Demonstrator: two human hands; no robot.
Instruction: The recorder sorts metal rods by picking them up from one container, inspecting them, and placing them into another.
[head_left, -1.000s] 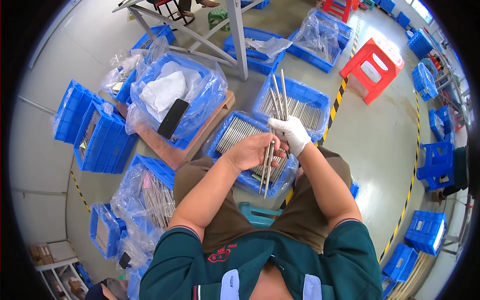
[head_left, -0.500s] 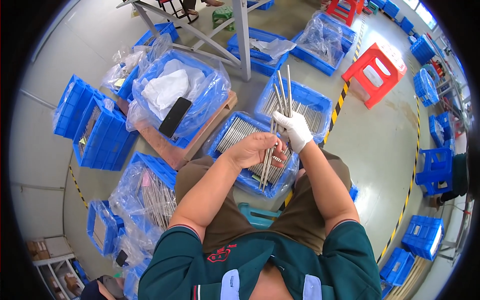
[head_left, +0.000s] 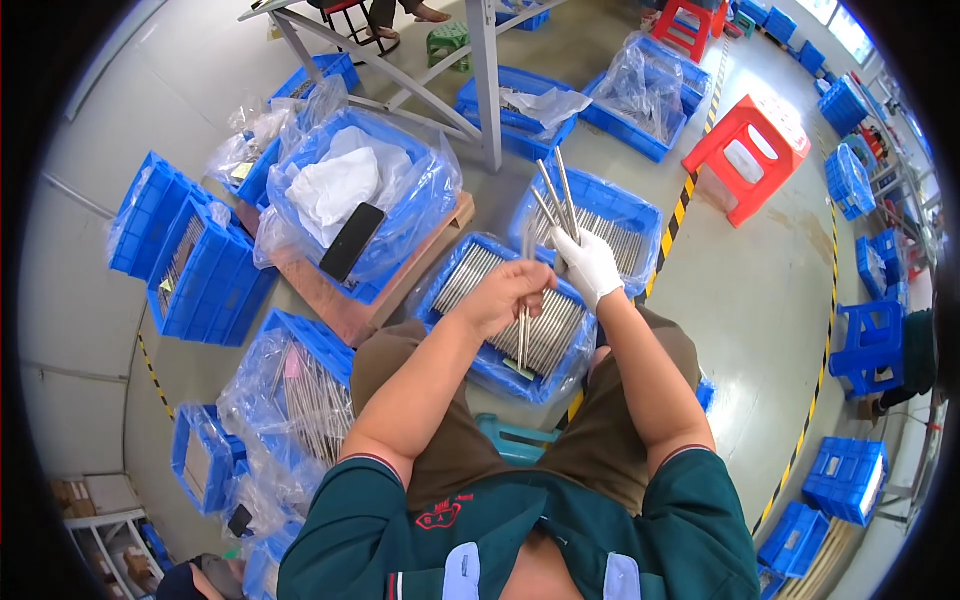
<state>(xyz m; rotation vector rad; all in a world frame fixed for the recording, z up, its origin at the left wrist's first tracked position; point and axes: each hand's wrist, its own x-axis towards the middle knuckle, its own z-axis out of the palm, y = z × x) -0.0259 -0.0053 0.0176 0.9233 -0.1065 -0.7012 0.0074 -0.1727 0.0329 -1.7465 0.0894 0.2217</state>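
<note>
My bare left hand (head_left: 512,292) is closed round a couple of thin metal rods (head_left: 523,345), whose lower ends point down over the nearer lined crate. In its white glove, my right hand (head_left: 592,266) grips several metal rods (head_left: 564,190) that fan upward past the fingers. Beneath my hands stands the nearer blue crate (head_left: 480,375), lined with clear plastic and filled with rows of metal rods (head_left: 467,278). Just beyond it is a second lined blue crate (head_left: 652,212) with similar rods (head_left: 620,240). My fingers hide part of the held rods.
A large lined crate (head_left: 410,150) on a wooden pallet (head_left: 320,300) holds white cloth, with a black phone (head_left: 352,242) on top. More rod crates (head_left: 318,395) stand left. A red stool (head_left: 750,150) is right, past yellow-black floor tape (head_left: 683,205). A table leg (head_left: 487,90) rises ahead.
My left fingers have closed round rods and drawn them apart from the right hand's bundle. The rods in my right hand now reach less far up.
</note>
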